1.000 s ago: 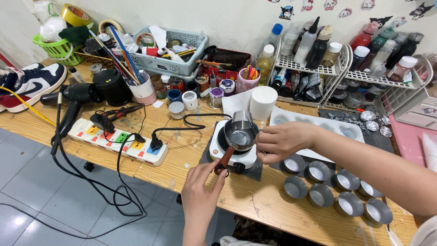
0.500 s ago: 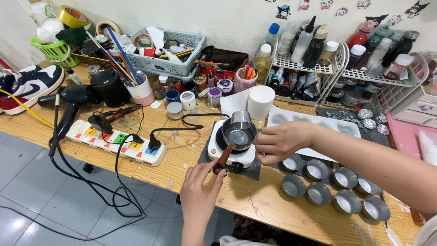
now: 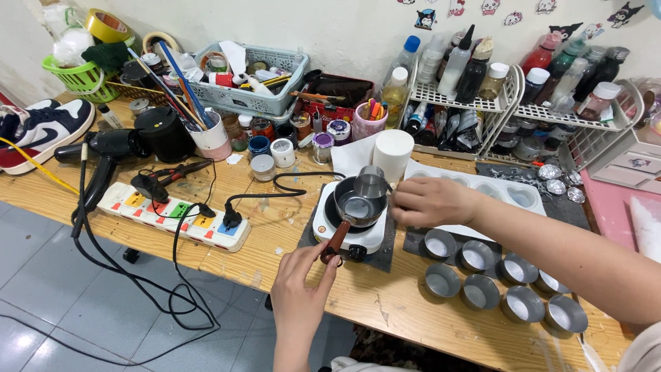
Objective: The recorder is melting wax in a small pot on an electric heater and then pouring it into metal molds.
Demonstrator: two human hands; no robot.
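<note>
Gripping the brown handle, the left hand (image 3: 303, 279) steadies a small metal pot (image 3: 360, 198) on a white hot plate (image 3: 350, 234) on the table (image 3: 385, 306). The right hand (image 3: 430, 202), fingers curled, touches its rim beside round metal cups (image 3: 482, 275).

We see a scuffed wooden bench (image 3: 413, 310) against a white wall (image 3: 344, 27) with cartoon stickers (image 3: 623, 14), grey tiled floor (image 3: 41, 303) below.
</note>
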